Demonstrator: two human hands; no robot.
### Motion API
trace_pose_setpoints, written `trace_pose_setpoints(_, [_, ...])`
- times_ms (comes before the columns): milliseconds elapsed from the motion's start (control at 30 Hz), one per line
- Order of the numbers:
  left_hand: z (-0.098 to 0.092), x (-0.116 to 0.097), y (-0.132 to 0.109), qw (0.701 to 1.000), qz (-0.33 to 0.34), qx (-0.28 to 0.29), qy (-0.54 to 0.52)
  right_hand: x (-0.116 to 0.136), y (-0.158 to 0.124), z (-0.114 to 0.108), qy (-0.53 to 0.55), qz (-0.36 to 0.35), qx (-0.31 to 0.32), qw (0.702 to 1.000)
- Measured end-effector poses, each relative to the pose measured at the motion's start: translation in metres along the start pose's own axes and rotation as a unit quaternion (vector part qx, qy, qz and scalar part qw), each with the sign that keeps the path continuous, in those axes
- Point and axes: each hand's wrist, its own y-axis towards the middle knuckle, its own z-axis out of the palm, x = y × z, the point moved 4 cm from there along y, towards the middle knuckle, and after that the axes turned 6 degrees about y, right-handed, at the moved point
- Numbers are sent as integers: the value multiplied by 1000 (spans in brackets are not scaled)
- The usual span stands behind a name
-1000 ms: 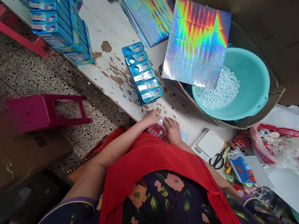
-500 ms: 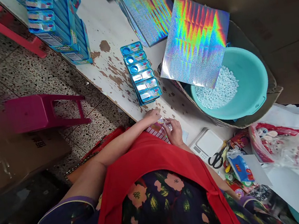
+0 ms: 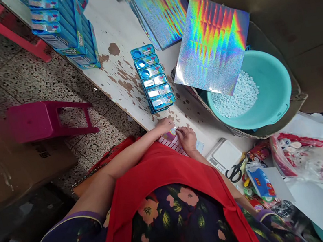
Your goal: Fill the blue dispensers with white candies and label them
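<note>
My left hand is closed at the table's front edge, its fingertips at the upper side of a small holographic sheet. My right hand faces it from the right, thumb and fingertips pinched at the sheet's right side. Fingers partly cover the sheet, so its full outline is hidden. Just below lies a striped pink-and-white piece, partly behind the red apron. Beyond my left hand stands a row of blue candy tins marked "Caramelo Macizo".
Stacked blue boxes stand at the upper left. Large holographic sheets lie at the back, and another holographic sheet overlaps a turquoise basin of white candies. A scale and scissors lie right; a pink stool is left.
My right hand has shifted slightly, its fingers drawn closer together. The crumpled shiny film seen at its fingertips earlier no longer shows, and the small holographic sheet looks flatter. My left hand stays put.
</note>
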Motion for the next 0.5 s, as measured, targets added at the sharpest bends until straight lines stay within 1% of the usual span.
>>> trace_pose_setpoints(100, [0,-1,0,1000,0,-5,-2,2,5,-2,29,-8,-6,1000])
trace_pose_setpoints(167, [1,-1,0,1000,-4,-7,-4,10,1,-7,44,-51,2,998])
trace_pose_setpoints(233, [3,-1,1,1000,-11,-10,-6,21,-9,-17,73,-100,12,992])
trace_pose_setpoints(300, [3,0,0,1000,-14,-12,-10,32,-19,-34,115,-114,2,987])
trace_pose_setpoints(367, [0,0,-5,1000,-6,-23,-10,42,-25,-56,160,-84,-29,983])
trace_pose_setpoints(400, [-3,-2,-10,999,12,-39,-22,46,-25,-66,183,-62,-42,980])
trace_pose_setpoints(467, [-15,-10,-26,989,76,-73,-103,55,-23,-86,225,-25,-52,973])
trace_pose_setpoints(500, [-21,-16,-37,976,117,-73,-169,59,-21,-94,241,-13,-52,969])
